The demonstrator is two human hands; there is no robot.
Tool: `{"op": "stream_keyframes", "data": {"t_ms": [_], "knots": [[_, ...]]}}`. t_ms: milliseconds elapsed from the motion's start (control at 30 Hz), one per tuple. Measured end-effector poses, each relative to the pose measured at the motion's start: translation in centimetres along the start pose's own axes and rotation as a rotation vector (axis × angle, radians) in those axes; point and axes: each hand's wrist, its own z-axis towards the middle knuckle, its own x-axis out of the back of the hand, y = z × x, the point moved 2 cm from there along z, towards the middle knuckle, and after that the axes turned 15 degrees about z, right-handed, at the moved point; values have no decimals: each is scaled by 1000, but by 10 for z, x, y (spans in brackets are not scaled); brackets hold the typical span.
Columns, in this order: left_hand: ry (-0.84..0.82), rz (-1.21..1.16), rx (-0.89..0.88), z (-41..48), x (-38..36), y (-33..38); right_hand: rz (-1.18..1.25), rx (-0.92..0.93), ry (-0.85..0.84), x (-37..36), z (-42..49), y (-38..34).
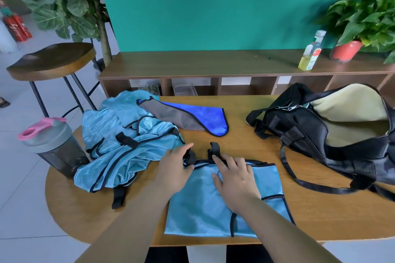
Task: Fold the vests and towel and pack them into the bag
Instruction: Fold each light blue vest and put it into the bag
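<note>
A half-folded vest lies flat at the near edge of the surface, squared up so it can be doubled again. The right grip rests on it with fingers spread and straight, pressing the cloth so the fold does not slide. The left grip appears to pinch a black strap at the vest's far edge, most likely to tuck it in before the next fold. Left of it the pile of unfolded vests sits crumpled, close enough to draw from, part of it hanging over the left rim and touching the shaker, which stands at that rim and could tip if the pile is tugged. The towel lies beyond the grips, apart from the vest, not yet folded. The bag waits at the right with its mouth gaping and pale lining showing, so a folded piece can go straight in. Bare wood lies between vest and bag, though the bag strap loops across it and may snag a sliding bundle; lifting looks safer.
</note>
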Motion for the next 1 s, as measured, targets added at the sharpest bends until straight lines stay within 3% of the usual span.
{"op": "stream_keyframes", "data": {"t_ms": [200, 333, 467, 567, 667, 800, 933, 1000], "knots": [[137, -147, 24, -7, -1, -4, 14, -4, 17, -1, -1, 1], [27, 19, 90, 4, -3, -24, 24, -2, 2, 1, 0, 1], [32, 161, 152, 11, 3, -48, 44, -11, -20, 4, -1, -2], [165, 129, 146, 4, 10, -38, 40, -17, -31, 7, -1, -3], [345, 123, -2, -25, 11, 9, 60, -17, -23, 6, -1, -1], [166, 296, -245, -75, -29, 56, 116, -3, -16, 6, 1, 3], [38, 454, -154, -85, -53, 50, 433, 56, 62, 21, -14, 9], [-19, 489, -122, -84, -54, 46, 402, 87, 242, 30, -30, 22]]}}
